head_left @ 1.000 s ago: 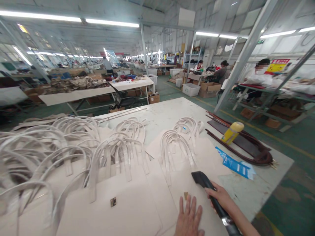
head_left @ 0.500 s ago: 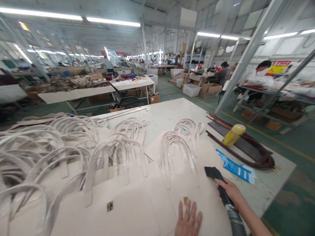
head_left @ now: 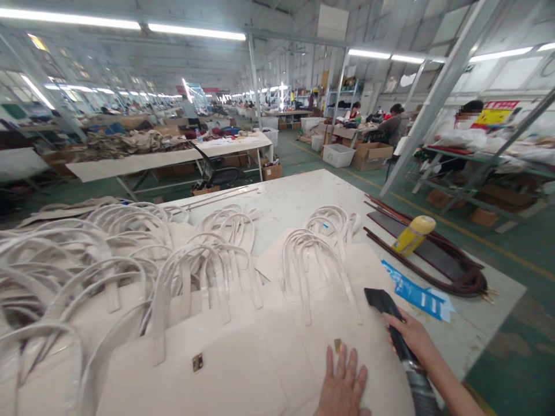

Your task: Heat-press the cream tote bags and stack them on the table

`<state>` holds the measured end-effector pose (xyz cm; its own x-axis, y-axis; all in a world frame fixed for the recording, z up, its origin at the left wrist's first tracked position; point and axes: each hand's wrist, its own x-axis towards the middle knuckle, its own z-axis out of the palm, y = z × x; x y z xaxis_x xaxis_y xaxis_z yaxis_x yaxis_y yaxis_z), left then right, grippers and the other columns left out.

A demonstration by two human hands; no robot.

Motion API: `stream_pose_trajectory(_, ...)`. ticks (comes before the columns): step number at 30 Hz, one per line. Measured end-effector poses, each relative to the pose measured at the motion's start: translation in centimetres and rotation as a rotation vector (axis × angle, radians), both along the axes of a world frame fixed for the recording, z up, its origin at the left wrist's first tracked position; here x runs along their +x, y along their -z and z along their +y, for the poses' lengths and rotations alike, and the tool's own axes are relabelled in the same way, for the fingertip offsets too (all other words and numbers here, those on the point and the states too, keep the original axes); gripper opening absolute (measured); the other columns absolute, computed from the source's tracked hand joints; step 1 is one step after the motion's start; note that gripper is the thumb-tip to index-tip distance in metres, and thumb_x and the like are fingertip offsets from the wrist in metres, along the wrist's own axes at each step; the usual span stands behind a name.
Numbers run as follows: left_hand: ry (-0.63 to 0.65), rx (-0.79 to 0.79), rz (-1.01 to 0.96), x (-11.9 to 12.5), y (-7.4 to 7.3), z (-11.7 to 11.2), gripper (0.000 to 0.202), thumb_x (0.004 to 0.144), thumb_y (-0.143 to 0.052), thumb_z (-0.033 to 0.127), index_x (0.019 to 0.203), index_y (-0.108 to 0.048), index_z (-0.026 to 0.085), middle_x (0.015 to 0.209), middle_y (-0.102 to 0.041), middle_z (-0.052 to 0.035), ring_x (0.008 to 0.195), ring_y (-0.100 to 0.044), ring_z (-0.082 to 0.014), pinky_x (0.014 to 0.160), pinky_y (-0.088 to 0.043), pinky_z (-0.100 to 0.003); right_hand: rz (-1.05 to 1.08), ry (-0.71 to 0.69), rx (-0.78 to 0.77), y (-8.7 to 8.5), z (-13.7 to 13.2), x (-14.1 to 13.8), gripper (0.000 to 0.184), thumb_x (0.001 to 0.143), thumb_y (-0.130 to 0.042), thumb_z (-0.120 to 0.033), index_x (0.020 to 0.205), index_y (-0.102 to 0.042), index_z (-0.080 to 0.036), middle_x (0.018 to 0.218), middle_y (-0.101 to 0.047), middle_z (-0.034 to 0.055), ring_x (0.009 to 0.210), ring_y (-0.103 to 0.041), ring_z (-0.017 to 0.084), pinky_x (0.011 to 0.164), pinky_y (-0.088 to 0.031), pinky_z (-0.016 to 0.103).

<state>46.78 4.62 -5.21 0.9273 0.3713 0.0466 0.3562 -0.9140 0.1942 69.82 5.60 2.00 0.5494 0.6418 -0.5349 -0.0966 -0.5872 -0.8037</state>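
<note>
On the beige panel (head_left: 375,361), the left hand (head_left: 342,386) lies flat; right hand (head_left: 410,334) grips a black nozzle (head_left: 382,305), moved rightward.

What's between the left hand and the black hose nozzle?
Only beige bag panel: the stretch between the left hand and the black hose nozzle shows bare in the head view.

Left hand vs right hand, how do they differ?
Grip: the left hand is palm down with fingers spread on the beige panel, holding nothing; the right hand is closed around the black nozzle.
Position: the left hand's fingertips are by the gold plate; the right hand is farther right.
Framing: the left hand meets the bottom edge; the right hand shows with its forearm.
Shared: both are bare.
</note>
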Motion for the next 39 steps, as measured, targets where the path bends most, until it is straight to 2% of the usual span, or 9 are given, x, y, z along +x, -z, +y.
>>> stream_pose_trajectory(3, 0.005, -0.193, 0.004, 2.7, -1.9, 0.2, 0.066, 0.081, -0.031, 0.055, 0.134, -0.020, 0.017, 0.141, -0.011, -0.0148, 0.128, -0.004, -0.0346, 0.096, -0.011, -0.062, -0.065, -0.051, 0.032, -1.8, -1.7, -1.4, 0.064, 0.065, -0.059, -0.046, 0.121, -0.037, -0.025, 0.053, -0.056, -0.0055, 0.040, -0.055, 0.017, 0.035, -0.045, 0.027)
stream_pose_trajectory(7, 0.065, -0.290, -0.115, 4.0, -2.3, 0.4, 0.067, 0.081, -0.037, 0.048, 0.135, -0.016, 0.015, 0.141, -0.017, -0.0129, 0.129, -0.003, -0.0312, 0.100, -0.018, -0.055, -0.014, -0.343, 0.032, -4.2, -3.8, -5.4, 0.068, 0.071, -0.052, -0.044, 0.130, -0.027, -0.021, 0.040, -0.050, -0.0082, 0.033, -0.047, 0.013, 0.032, -0.040, 0.022)
stream_pose_trajectory(10, -0.004, -0.200, -0.143, 1.8, -1.1, 0.6, 0.065, 0.082, -0.036, 0.042, 0.135, -0.011, 0.013, 0.139, -0.021, -0.0129, 0.129, -0.005, -0.0307, 0.101, -0.019, -0.054, 0.036, -0.457, 0.031, -4.3, -3.3, -8.8, 0.070, 0.071, -0.051, -0.039, 0.132, -0.026, -0.015, 0.037, -0.046, -0.0085, 0.031, -0.045, 0.012, 0.030, -0.037, 0.020)
stream_pose_trajectory(14, -0.009, -0.020, -0.109, -1.6, 2.2, 0.4, 0.060, 0.082, -0.036, 0.049, 0.132, -0.025, 0.017, 0.136, -0.030, -0.0100, 0.127, -0.015, -0.0329, 0.097, -0.025, -0.057, 0.017, -0.515, 0.008, -2.9, -1.4, -11.5, 0.066, 0.068, -0.049, -0.034, 0.129, -0.033, -0.013, 0.048, -0.055, -0.0045, 0.033, -0.046, 0.011, 0.032, -0.038, 0.021)
stream_pose_trajectory(18, -0.030, 0.015, -0.116, -1.4, 4.3, -0.1, 0.053, 0.081, -0.037, 0.048, 0.126, -0.037, 0.021, 0.125, -0.045, -0.0080, 0.122, -0.030, -0.0296, 0.098, -0.026, -0.055, -0.055, -0.581, 0.072, -2.4, -0.2, -12.6, 0.059, 0.065, -0.047, -0.026, 0.122, -0.045, -0.014, 0.072, -0.067, 0.0008, 0.059, -0.060, 0.017, 0.057, -0.049, 0.026)
stream_pose_trajectory(22, -0.155, -0.124, -0.103, 0.1, 2.2, -0.5, 0.044, 0.083, -0.035, 0.037, 0.126, -0.038, 0.027, 0.123, -0.048, -0.0029, 0.119, -0.035, -0.0263, 0.097, -0.031, -0.050, -0.097, -0.645, 0.165, -3.1, 1.2, -14.9, 0.056, 0.058, -0.048, -0.017, 0.113, -0.055, -0.015, 0.098, -0.065, 0.0024, 0.089, -0.058, 0.022, 0.080, -0.046, 0.030)
stream_pose_trajectory(28, -0.107, -0.177, -0.071, -2.0, -1.1, 2.1, 0.054, 0.083, -0.032, 0.048, 0.133, -0.025, 0.026, 0.139, -0.024, -0.0015, 0.129, -0.010, -0.0259, 0.104, -0.010, -0.052, -0.082, -0.571, 0.152, -4.7, 3.4, -15.1, 0.058, 0.065, -0.052, -0.026, 0.122, -0.046, -0.018, 0.061, -0.062, -0.0022, 0.048, -0.055, 0.014, 0.047, -0.047, 0.025)
stream_pose_trajectory(34, -0.120, -0.124, 0.117, -2.6, -1.5, 8.0, 0.062, 0.081, -0.032, 0.055, 0.135, -0.014, 0.028, 0.144, -0.005, -0.0018, 0.131, 0.002, -0.0225, 0.102, -0.002, -0.055, -0.104, -0.365, 0.046, -6.9, -3.2, -8.9, 0.063, 0.069, -0.055, -0.036, 0.128, -0.035, -0.025, 0.051, -0.051, -0.0062, 0.038, -0.051, 0.013, 0.034, -0.042, 0.022)
stream_pose_trajectory(39, -0.053, -0.149, 0.179, -1.3, -1.0, 8.5, 0.084, 0.069, -0.041, 0.068, 0.136, -0.009, 0.026, 0.144, 0.004, -0.0043, 0.129, 0.011, -0.0280, 0.099, -0.003, -0.059, 0.104, -0.423, -0.087, -5.9, -12.3, -10.5, 0.074, 0.070, -0.053, -0.036, 0.135, -0.021, -0.018, 0.045, -0.050, -0.0065, 0.032, -0.045, 0.012, 0.032, -0.039, 0.021)
